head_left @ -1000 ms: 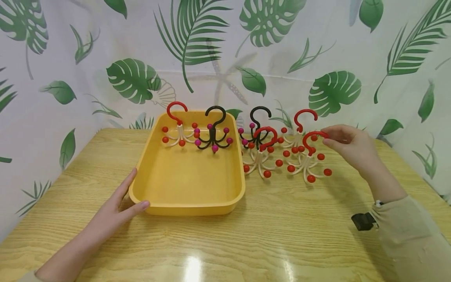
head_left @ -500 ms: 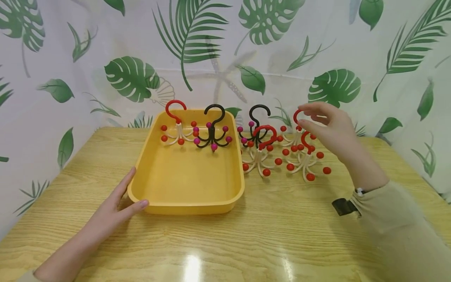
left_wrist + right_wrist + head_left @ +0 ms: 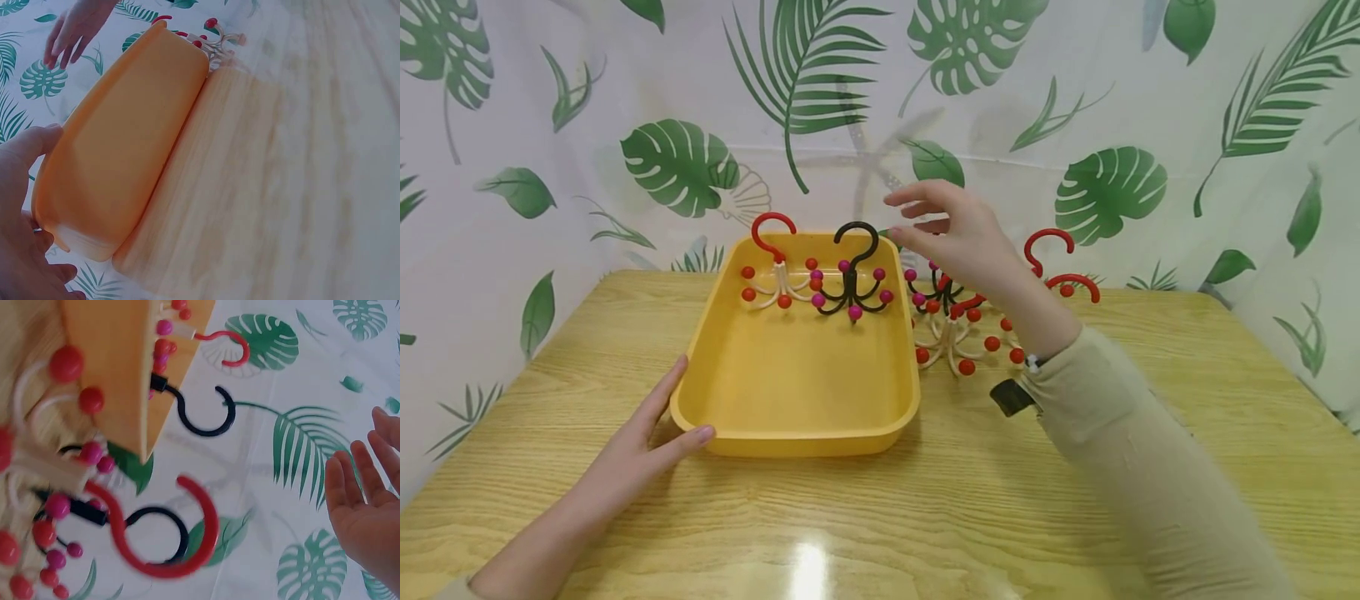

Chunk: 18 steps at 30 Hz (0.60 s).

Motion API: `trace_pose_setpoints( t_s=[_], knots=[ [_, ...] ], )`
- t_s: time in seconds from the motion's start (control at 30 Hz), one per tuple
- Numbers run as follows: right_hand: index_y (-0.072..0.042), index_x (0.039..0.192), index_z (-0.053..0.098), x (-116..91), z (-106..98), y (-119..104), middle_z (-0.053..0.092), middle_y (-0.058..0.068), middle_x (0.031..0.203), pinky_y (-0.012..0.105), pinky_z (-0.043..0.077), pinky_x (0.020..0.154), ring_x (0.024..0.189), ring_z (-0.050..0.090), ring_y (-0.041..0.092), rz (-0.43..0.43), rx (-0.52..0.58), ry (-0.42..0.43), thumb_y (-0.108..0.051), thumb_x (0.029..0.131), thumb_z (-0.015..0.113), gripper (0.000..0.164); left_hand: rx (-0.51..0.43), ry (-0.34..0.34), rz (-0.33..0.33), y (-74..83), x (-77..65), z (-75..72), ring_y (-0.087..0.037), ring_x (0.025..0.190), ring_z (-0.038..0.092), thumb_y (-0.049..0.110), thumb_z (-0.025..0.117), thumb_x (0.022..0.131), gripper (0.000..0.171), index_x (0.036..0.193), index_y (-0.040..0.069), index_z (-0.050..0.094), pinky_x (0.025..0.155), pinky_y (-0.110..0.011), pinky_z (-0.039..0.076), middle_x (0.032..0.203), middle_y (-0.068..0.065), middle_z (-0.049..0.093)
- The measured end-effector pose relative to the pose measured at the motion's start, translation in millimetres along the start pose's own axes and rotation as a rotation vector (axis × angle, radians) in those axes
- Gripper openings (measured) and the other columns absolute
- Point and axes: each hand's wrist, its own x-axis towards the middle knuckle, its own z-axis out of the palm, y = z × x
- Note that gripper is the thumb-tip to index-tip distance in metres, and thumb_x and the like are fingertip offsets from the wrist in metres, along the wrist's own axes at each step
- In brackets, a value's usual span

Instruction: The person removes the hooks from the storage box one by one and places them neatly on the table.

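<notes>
My left hand lies around the near left corner of a yellow tray, thumb along the front wall, fingers along the left side. My right hand is raised above the tray's right edge, fingers spread and holding nothing. Inside the tray, at its far end, stand two claw hangers: a white one with a red hook and red balls, and a black one with magenta balls. Right of the tray, below my right hand and forearm, stand several more, including a white claw hanger and a partly hidden black claw hanger.
Two other red hooks, one farther back and one nearer, show beyond my right forearm, which hides much of their hangers. Everything stands on a wooden table. A leaf-patterned cloth hangs close behind the tray.
My right hand has moved left from the red hooks on the right, over the hangers to the tray's right edge, with nothing in it. The left hand, tray and hangers stay put.
</notes>
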Motion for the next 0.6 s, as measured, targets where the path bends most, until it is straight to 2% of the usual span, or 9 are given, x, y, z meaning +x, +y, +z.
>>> trace_pose_setpoints(
  t_s=[0.2, 0.33, 0.5, 0.6],
  knots=[
    [-0.014, 0.123, 0.062, 31.2, 26.4, -12.2, 0.057, -0.001, 0.124, 0.03, 0.05, 0.087, 0.111, 0.056, 0.016, 0.0, 0.038, -0.101, -0.023, 0.091, 0.067, 0.034, -0.01, -0.005, 0.001, 0.9, -0.3, 0.4, -0.043, 0.142, 0.0, 0.036, 0.062, 0.093, 0.087, 0.153, 0.034, -0.001, 0.1, -0.074, 0.009, 0.16, -0.007, -0.001],
    [-0.011, 0.123, 0.061, 48.5, 47.4, -13.8, 0.058, 0.0, 0.123, 0.026, 0.05, 0.085, 0.11, 0.056, 0.015, -0.01, 0.075, -0.143, -0.022, 0.091, 0.067, 0.034, 0.006, -0.002, -0.01, 2.2, -0.5, 0.0, -0.043, 0.142, -0.001, 0.038, 0.062, 0.093, 0.087, 0.153, 0.036, -0.001, 0.1, -0.074, 0.007, 0.16, -0.007, -0.002],
    [-0.009, 0.131, 0.052, 67.6, 77.9, -8.8, 0.053, 0.004, 0.131, 0.026, 0.049, 0.089, 0.116, 0.053, 0.018, 0.049, 0.15, -0.182, -0.019, 0.092, 0.065, 0.043, 0.006, -0.001, -0.011, 2.2, -0.5, 0.0, -0.044, 0.141, 0.0, 0.037, 0.062, 0.093, 0.088, 0.153, 0.036, -0.001, 0.099, -0.075, 0.009, 0.16, -0.007, -0.003],
    [-0.011, 0.139, 0.044, 77.9, 95.0, -4.2, 0.048, 0.005, 0.138, 0.027, 0.046, 0.094, 0.122, 0.049, 0.019, 0.103, 0.141, -0.189, -0.019, 0.092, 0.065, 0.052, 0.0, -0.001, -0.001, 1.1, -0.7, 0.2, -0.044, 0.142, 0.0, 0.036, 0.063, 0.093, 0.087, 0.153, 0.036, -0.001, 0.099, -0.075, 0.009, 0.16, -0.006, -0.002]
  ],
)
